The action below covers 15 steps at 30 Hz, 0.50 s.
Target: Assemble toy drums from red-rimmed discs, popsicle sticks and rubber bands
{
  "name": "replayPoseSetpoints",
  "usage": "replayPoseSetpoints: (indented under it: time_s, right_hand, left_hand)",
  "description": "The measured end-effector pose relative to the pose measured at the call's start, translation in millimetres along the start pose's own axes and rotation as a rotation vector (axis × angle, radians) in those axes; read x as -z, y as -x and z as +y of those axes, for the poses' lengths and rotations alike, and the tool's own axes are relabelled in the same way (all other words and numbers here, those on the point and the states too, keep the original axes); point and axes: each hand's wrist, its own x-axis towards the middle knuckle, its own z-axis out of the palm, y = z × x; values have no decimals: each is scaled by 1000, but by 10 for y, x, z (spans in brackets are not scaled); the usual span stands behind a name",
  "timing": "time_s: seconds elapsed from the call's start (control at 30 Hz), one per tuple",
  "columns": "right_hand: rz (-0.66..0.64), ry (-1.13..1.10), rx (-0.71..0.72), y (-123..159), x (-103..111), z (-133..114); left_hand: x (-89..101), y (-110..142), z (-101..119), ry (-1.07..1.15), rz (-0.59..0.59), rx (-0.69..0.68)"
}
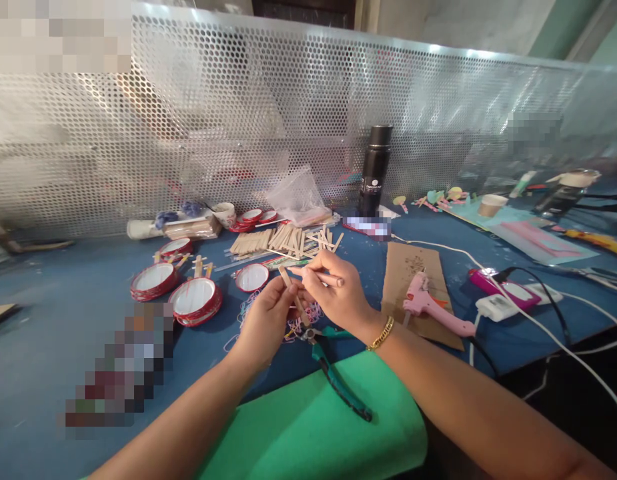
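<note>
Between the fingers of my left hand (268, 317) is a flat wooden craft stick (301, 310), tilted. My right hand (341, 293), with a gold bracelet at the wrist, grips a pencil (332, 279). The pencil's tip is close to the stick's upper end; whether they touch I cannot tell. Under both hands lies a tangle of thin coloured cords (248, 310). Green-handled pliers (333, 373) rest just below them, partly on a green sheet (308, 420). A small round red-rimmed disc (252, 278) lies beyond my left hand.
Stacked red-rimmed discs (195, 300) stand at left. Behind my hands lies a pile of wooden sticks (288, 240), with a black bottle (375, 170) further back. To the right, a pink glue gun (428, 303) sits on cardboard (395, 267), near white cables (508, 300). A perforated metal panel (298, 100) closes the back.
</note>
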Motion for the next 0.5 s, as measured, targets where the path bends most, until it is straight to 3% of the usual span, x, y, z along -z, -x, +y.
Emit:
replayPoseSetpoints:
  time_s: [0.5]
  right_hand:
    - [-11, 5, 28, 1, -3, -6]
  left_hand:
    - [5, 1, 4, -22, 22, -14]
